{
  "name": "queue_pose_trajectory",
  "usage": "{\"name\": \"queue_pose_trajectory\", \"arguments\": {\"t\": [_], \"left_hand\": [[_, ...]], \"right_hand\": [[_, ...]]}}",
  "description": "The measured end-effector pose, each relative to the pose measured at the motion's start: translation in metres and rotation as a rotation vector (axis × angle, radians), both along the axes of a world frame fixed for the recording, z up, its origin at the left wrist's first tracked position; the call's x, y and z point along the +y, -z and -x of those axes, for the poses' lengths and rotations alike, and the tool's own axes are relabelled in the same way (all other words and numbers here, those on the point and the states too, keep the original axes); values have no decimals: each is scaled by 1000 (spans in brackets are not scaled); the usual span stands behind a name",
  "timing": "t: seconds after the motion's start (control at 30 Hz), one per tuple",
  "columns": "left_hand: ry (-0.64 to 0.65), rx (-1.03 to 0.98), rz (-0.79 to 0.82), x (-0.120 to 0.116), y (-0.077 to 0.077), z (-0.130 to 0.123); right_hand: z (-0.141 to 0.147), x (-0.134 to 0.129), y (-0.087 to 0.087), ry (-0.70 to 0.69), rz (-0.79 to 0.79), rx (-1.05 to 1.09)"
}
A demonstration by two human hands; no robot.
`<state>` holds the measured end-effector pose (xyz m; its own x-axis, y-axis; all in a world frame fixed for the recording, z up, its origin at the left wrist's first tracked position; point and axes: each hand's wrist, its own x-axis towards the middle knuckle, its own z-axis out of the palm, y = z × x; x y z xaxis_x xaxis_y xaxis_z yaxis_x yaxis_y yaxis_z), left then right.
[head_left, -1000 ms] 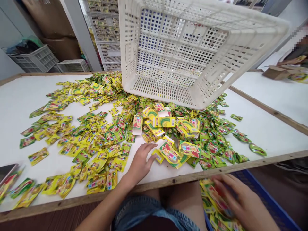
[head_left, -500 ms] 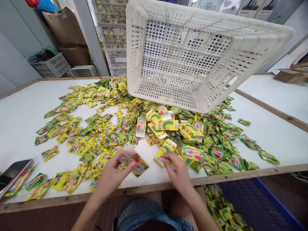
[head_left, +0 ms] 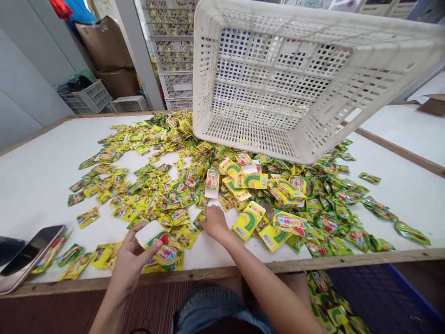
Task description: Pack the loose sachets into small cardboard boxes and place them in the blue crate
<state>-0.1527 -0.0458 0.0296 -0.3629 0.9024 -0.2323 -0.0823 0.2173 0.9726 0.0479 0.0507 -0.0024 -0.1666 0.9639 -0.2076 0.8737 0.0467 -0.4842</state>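
Observation:
My left hand [head_left: 134,255] is closed around a small printed carton [head_left: 167,253] with a watermelon picture, its white flap standing up at the top. It holds the carton tilted over the near part of the white table. My right hand [head_left: 213,222] reaches forward, fingers bent down onto a small green packet [head_left: 199,218] by the edge of the packet heap [head_left: 149,190]. Its fingertips are partly hidden. Right of that hand lies a yellow carton [head_left: 248,221], and behind it are several more cartons [head_left: 252,181] in a loose pile on green packets.
A large white plastic crate [head_left: 257,134] lies tipped on its side at the back of the table, its mouth facing me. A phone [head_left: 33,255] lies at the left edge. Below the table at right, a blue crate [head_left: 389,297] stands near more yellow packs [head_left: 337,311].
My right hand has left the yellow carton and moved left and forward to the green packet. My left hand has drawn left with its carton, whose front now shows. The view has turned slightly left.

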Motion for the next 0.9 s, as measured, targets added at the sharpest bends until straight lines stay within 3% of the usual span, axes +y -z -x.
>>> {"name": "queue_pose_trajectory", "arguments": {"t": [0.17, 0.27, 0.33, 0.43, 0.53, 0.67, 0.8, 0.9], "left_hand": [[-108, -269, 123, -2, 9, 5], [-78, -361, 114, -4, 8, -4], [-1, -385, 81, -4, 7, -11], [43, -392, 48, -5, 6, -20], [36, -373, 49, -5, 9, -23], [56, -335, 123, -3, 13, -31], [233, -316, 103, 4, 11, -51], [294, -276, 45, 9, 8, -64]], "right_hand": [[-15, -9, -8, -37, 78, 72], [5, -18, -11, -147, 134, 93], [25, -24, -11, -188, 89, 15], [47, -33, -6, -177, 4, -84], [47, -36, -1, -114, 35, -43], [22, -35, 0, -8, 92, 349], [-4, -35, -9, 118, 76, 820], [-16, -38, -13, 168, 47, 966]]}}
